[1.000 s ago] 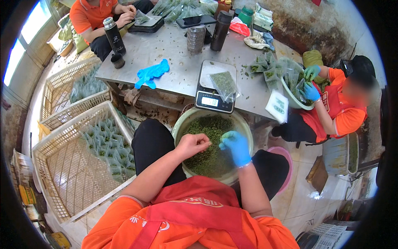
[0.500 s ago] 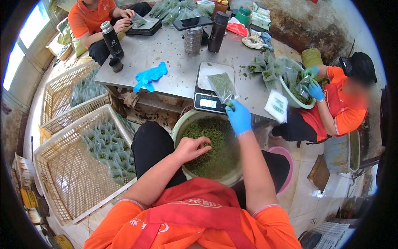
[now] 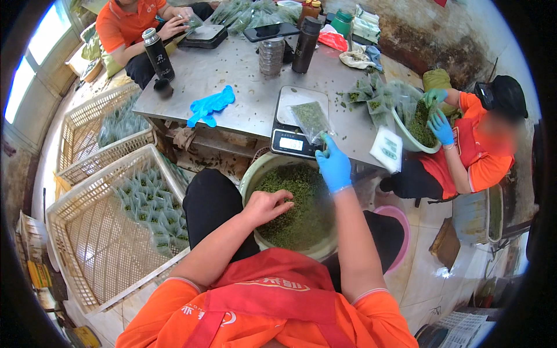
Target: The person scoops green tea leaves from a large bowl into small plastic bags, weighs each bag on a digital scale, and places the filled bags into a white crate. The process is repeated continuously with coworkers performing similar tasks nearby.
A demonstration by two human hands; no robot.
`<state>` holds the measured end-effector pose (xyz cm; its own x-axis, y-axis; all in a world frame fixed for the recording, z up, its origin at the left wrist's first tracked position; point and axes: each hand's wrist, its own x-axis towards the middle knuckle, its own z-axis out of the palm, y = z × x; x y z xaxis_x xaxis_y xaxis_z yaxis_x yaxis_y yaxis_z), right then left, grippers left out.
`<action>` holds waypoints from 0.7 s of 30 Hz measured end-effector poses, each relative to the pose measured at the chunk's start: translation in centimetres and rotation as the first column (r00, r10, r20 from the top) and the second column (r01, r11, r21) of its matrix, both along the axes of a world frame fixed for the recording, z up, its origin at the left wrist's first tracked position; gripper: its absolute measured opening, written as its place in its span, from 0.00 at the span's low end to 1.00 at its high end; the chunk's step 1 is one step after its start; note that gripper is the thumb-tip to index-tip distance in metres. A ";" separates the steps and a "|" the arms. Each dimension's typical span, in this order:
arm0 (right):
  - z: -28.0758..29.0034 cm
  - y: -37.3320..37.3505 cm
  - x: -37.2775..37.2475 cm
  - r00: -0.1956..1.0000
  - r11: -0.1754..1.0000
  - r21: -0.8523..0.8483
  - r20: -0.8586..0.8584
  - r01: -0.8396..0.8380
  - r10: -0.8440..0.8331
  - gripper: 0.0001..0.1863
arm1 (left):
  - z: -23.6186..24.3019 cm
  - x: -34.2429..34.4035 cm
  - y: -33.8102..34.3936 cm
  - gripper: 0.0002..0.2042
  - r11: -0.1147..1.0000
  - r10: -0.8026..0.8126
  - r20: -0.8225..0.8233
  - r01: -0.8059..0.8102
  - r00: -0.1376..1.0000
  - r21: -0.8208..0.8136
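Observation:
A clear bag of small green buds point(image 3: 309, 118) lies tilted on the digital scale point(image 3: 295, 143), whose display is lit. At the bag's near corner is my right hand point(image 3: 335, 167), in a blue glove, its thumb and forefinger apart with nothing seen between them. Whether a fingertip touches the plastic, I cannot tell. My bare left hand point(image 3: 266, 207) hovers over a pale round tub point(image 3: 248, 181) between my knees, fingers loosely bent and thumb apart. Loose green buds point(image 3: 296, 180) fill the tub beneath it.
Left of me stand crates point(image 3: 87, 255) with filled bags. A blue glove point(image 3: 210, 106), a flask point(image 3: 158, 55) and a dark bottle point(image 3: 306, 45) occupy the metal table point(image 3: 243, 87). One co-worker point(image 3: 484, 139) works over a basin point(image 3: 432, 148) at right, another point(image 3: 125, 35) at far left.
My right fingers have parted, and the green clump seen between them is gone. My left hand has barely moved. The far-left co-worker has raised a bag off a scale.

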<state>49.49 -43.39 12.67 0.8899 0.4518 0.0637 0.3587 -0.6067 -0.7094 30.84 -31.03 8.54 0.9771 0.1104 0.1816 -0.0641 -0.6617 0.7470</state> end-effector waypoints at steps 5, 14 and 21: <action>-1.8 -1.4 -0.5 0.999 0.980 0.199 0.043 0.020 -0.029 0.14 | 0.9 -0.2 0.2 0.12 1.000 0.023 -0.016 -0.023 1.000 -0.003; -4.0 -3.0 6.5 0.806 0.993 -0.107 0.591 0.051 0.022 0.18 | -0.7 0.1 -0.1 0.10 0.994 0.064 -0.008 -0.064 0.998 -0.086; -5.5 -4.6 5.9 0.806 0.987 -0.154 0.580 -0.031 0.116 0.14 | -0.6 0.1 0.1 0.11 0.994 0.081 -0.011 -0.082 0.997 -0.067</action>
<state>55.35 -47.98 7.13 0.6655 0.5565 0.4975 0.7275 -0.6327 -0.2654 30.98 -30.93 7.95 0.9658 0.2014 0.1631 -0.0056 -0.6128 0.7902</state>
